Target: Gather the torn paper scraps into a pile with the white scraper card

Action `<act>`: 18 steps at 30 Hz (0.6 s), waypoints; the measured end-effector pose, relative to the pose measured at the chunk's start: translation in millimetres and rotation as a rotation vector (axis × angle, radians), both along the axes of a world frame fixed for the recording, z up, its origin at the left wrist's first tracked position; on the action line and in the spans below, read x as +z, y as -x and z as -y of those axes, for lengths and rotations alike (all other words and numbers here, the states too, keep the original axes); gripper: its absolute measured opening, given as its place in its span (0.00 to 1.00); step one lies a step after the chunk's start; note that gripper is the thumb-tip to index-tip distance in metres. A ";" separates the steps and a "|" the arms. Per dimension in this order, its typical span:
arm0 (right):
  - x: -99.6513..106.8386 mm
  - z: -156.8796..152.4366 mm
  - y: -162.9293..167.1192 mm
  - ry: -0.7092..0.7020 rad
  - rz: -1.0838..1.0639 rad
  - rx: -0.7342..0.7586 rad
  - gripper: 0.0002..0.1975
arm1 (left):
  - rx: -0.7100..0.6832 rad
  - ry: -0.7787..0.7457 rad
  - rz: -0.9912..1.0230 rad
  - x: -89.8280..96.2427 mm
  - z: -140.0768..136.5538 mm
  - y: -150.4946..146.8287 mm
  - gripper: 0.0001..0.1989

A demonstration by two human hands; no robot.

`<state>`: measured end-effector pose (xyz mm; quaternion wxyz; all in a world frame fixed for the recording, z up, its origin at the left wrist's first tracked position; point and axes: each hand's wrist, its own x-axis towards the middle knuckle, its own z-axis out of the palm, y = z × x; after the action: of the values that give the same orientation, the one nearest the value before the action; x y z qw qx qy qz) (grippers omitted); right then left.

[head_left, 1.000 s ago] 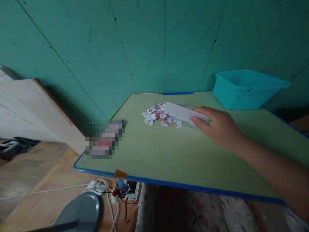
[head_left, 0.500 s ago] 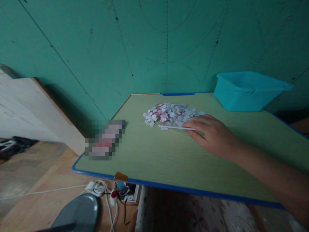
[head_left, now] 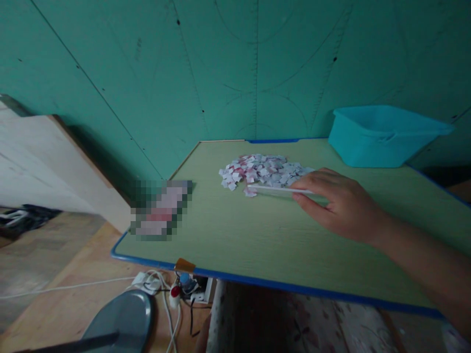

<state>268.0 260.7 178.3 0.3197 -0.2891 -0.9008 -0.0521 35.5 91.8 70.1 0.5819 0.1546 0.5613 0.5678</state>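
My right hand (head_left: 333, 203) reaches in from the right, thumb and fingers pinched on a thin flat strip (head_left: 270, 189) with a white upper edge. I see it nearly edge-on and cannot tell whether it is a card or a ruler. It stands close in front of a loose pile of small torn paper pieces (head_left: 265, 167), white with some pink. One pinkish scrap (head_left: 250, 192) lies at the strip's left end. Part of the pile's right side is hidden behind my fingers. My left hand is out of view.
The pale table (head_left: 235, 235) has a blue rim. A turquoise plastic bin (head_left: 379, 139) stands at its back right, against the green wall (head_left: 221, 63). A blurred-out flat object (head_left: 162, 211) lies at the left. Below are cables (head_left: 164, 294) and a dark grey round base (head_left: 121, 318).
My right hand and the strip have moved a little to the right, still held in the pinch. The pile looks nearly the same.
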 end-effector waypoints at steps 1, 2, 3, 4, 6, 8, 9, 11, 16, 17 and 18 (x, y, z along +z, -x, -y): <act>0.7 1.0 -0.1 0.004 0.004 0.016 0.07 | 0.000 -0.010 -0.023 -0.3 -6.1 -0.4 0.12; 0.7 1.7 0.2 0.007 0.009 0.030 0.07 | 0.001 -0.020 -0.043 -0.4 -11.2 0.1 0.13; 0.0 1.8 1.0 0.012 0.015 0.039 0.07 | 0.003 -0.030 -0.062 -0.4 -15.0 1.3 0.15; -1.4 1.5 2.3 0.019 0.021 0.046 0.07 | 0.007 -0.042 -0.077 -0.2 -17.3 3.0 0.17; -5.7 -0.2 6.0 0.033 0.036 0.062 0.08 | 0.022 -0.061 -0.100 0.1 -18.1 7.2 0.20; -9.5 -2.2 9.6 0.043 0.048 0.078 0.09 | 0.039 -0.069 -0.113 -0.4 -16.0 10.5 0.22; -10.4 -2.9 10.8 0.045 0.048 0.081 0.10 | 0.042 -0.068 -0.116 -1.2 -14.9 11.3 0.24; -9.3 -2.8 11.2 0.043 0.023 0.053 0.10 | 0.037 -0.063 -0.110 -4.0 -13.6 11.9 0.24; 2.9 2.5 4.7 0.091 -0.080 -0.116 0.17 | 0.031 -0.047 -0.054 -16.0 -13.7 16.2 0.13; 4.6 3.2 3.4 0.105 -0.082 -0.133 0.18 | 0.043 -0.033 -0.035 -18.6 -13.2 18.2 0.11; 5.6 3.6 2.2 0.114 -0.080 -0.145 0.19 | 0.056 -0.018 -0.013 -21.2 -12.4 20.1 0.10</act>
<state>265.8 257.0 183.9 0.3338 -0.3730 -0.8656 -0.0121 15.4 104.2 48.9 0.5606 0.1478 0.5643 0.5877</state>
